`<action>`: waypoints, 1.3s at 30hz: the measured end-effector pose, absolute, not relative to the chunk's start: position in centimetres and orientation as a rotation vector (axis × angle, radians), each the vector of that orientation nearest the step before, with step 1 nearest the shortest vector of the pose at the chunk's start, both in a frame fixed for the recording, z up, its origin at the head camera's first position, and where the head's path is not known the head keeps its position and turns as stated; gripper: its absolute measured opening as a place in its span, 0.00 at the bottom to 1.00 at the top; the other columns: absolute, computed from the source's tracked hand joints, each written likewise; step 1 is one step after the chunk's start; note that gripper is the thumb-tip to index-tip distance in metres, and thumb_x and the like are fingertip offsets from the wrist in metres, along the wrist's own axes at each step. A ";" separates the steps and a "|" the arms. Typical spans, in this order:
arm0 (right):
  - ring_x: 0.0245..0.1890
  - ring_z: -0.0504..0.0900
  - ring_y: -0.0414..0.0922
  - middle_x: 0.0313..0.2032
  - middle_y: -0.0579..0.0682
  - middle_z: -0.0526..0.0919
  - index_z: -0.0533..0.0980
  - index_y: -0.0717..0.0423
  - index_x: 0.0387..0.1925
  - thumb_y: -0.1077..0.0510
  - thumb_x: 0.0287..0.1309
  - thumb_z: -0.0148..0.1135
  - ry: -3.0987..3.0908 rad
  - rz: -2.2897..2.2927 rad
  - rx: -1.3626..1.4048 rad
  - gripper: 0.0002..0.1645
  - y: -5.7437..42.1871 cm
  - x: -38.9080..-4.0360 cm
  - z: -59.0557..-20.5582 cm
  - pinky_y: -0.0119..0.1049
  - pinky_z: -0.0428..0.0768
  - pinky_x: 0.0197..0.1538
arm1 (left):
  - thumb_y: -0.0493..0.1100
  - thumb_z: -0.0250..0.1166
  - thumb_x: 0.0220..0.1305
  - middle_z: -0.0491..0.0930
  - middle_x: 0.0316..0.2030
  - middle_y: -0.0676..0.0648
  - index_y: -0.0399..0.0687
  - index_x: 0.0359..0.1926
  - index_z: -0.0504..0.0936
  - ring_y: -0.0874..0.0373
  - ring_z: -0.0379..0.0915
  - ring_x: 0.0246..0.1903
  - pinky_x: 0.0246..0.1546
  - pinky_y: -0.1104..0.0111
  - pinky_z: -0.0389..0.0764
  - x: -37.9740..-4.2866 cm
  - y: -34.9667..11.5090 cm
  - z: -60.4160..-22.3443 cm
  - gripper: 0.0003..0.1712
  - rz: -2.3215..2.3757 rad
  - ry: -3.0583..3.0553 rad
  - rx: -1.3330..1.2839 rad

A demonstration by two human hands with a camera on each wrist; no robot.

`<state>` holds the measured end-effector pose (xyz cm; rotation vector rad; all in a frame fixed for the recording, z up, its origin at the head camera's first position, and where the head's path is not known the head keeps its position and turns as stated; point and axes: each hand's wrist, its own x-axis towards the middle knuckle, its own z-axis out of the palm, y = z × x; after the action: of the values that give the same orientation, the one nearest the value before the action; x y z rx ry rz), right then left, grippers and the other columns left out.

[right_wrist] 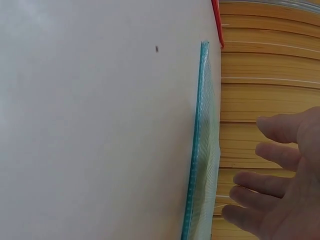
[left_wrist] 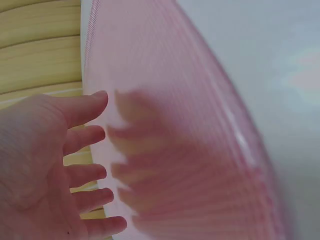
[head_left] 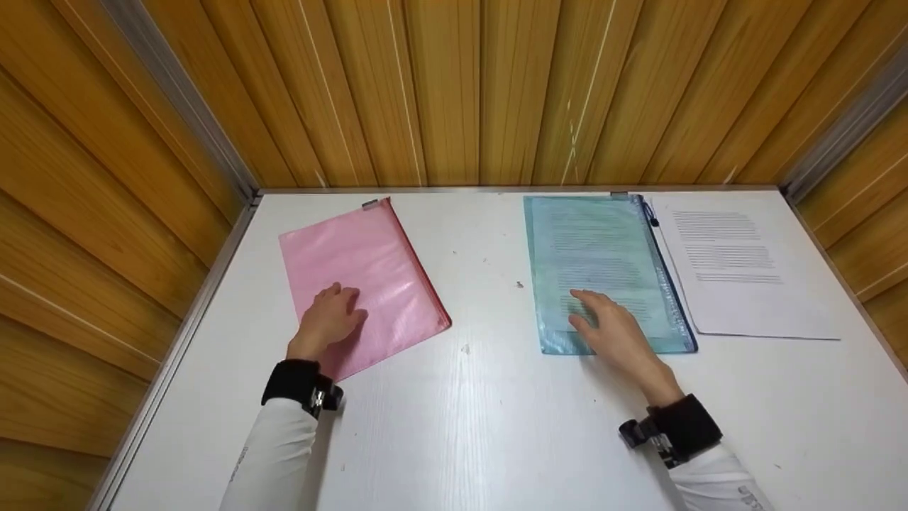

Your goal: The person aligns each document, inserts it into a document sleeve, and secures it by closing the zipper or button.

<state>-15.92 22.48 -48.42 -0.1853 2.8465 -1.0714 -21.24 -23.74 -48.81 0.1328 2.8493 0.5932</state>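
Note:
A pink zip document pouch [head_left: 362,262] lies at a slant on the left of the table, its red zipper edge to the right. My left hand [head_left: 330,319] is over the lower left part of this pouch, fingers spread. In the left wrist view the left hand [left_wrist: 40,155] casts a shadow on the pink plastic. On the right lies a blue-green zip document pouch [head_left: 596,262] with printed paper showing through it. Above its lower part is my right hand [head_left: 617,333], fingers loosely extended. The right wrist view shows the right hand [right_wrist: 285,175] apart from the pouch and holding nothing.
A stack of printed sheets [head_left: 745,298] lies right of the blue-green pouch, close beside its dark zipper edge. The white table [head_left: 454,419] is bounded by wood-patterned panels [head_left: 440,92] at the back and sides.

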 end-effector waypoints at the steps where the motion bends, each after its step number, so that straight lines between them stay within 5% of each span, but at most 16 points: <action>1: 0.79 0.68 0.73 0.77 0.74 0.72 0.70 0.68 0.78 0.59 0.80 0.61 2.838 -1.071 -0.187 0.32 22.4 -15.9 -48.4 0.69 0.68 0.81 | 0.45 0.59 0.80 0.64 0.79 0.21 0.30 0.75 0.73 0.22 0.59 0.80 0.79 0.31 0.66 -21.2 -23.8 -49.0 0.32 0.604 2.846 0.123; 17: 0.79 0.71 0.71 0.76 0.73 0.73 0.70 0.67 0.79 0.58 0.81 0.60 2.765 -1.127 -0.207 0.32 20.6 -16.3 -48.7 0.67 0.69 0.81 | 0.46 0.63 0.79 0.78 0.57 0.25 0.33 0.67 0.78 0.27 0.76 0.58 0.57 0.39 0.86 -19.3 -18.4 -48.9 0.26 0.321 2.929 0.191; 39: 0.78 0.72 0.71 0.76 0.77 0.71 0.62 0.70 0.82 0.61 0.82 0.55 2.480 -1.488 -0.181 0.35 15.9 -18.4 -49.3 0.64 0.74 0.79 | 0.47 0.71 0.74 0.82 0.45 0.29 0.33 0.49 0.82 0.34 0.82 0.46 0.43 0.46 0.90 -17.8 -13.3 -49.1 0.18 0.218 3.087 0.368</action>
<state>-18.38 15.93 -49.33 -0.1806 2.4795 -1.4877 -17.80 -13.35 -49.07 0.3682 3.0873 0.2180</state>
